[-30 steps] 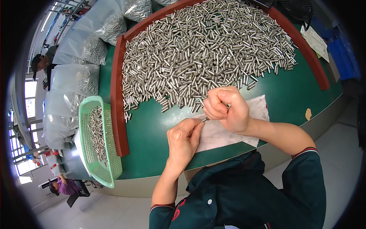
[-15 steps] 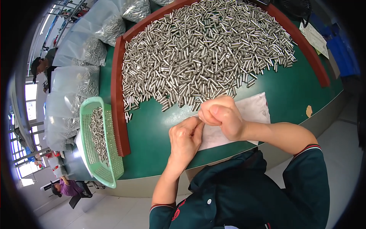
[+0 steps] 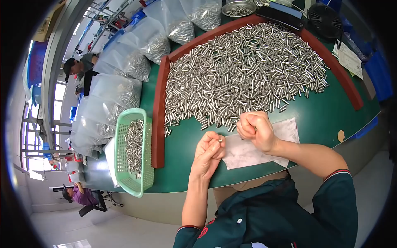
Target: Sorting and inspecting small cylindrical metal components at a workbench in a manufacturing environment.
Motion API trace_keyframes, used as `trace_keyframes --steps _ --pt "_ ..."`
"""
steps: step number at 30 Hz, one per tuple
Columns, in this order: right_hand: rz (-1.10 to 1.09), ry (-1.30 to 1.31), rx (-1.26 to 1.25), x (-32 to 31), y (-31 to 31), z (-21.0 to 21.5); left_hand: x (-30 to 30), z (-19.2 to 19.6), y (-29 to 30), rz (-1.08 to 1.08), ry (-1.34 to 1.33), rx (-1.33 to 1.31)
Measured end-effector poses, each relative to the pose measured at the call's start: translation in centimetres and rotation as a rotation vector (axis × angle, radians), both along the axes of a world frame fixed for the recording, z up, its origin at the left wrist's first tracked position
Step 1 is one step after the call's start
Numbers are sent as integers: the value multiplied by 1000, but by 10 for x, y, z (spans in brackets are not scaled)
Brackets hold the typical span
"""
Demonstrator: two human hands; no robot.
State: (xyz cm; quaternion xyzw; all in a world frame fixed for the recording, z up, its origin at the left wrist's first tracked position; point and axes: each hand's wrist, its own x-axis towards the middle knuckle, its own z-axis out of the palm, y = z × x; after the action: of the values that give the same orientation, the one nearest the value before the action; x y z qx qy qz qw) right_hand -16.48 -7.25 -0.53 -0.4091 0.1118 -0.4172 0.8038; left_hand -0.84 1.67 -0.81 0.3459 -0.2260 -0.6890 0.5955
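Green table (image 3: 320, 118), w/ pin heap (image 3: 244, 74) beyond both hands. Pale cloth (image 3: 244, 155) partly hidden behind R hand (image 3: 258, 131), its fingers clenched; contents, if any, can't tell. L hand (image 3: 208, 155): thumb & fingertips pinch small metal pc. (image 3: 220, 141) nr cloth's L edge; only glinting end shows, long axis & direction unclear.

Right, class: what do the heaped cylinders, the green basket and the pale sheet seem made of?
Heaped cylinders: metal, perhaps steel, smooth, with bright glints.
Green basket: probably moulded plastic, faintly glossy, with evenly perforated walls.
Pale sheet: matt and smudged, probably cloth, though paper remains possible.
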Motion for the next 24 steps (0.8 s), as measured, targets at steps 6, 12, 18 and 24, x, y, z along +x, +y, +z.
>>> trace_keyframes --steps 6,12,18,24 --pt "5 30 22 0 -3 1 1 -5 -2 18 36 10" --pt "18 33 51 1 -3 1 4 -8 -1 6 45 7" --pt "13 40 75 2 -3 1 3 -8 -1 4 61 -3" --pt "0 50 46 2 -3 1 4 -5 -1 22 87 28"
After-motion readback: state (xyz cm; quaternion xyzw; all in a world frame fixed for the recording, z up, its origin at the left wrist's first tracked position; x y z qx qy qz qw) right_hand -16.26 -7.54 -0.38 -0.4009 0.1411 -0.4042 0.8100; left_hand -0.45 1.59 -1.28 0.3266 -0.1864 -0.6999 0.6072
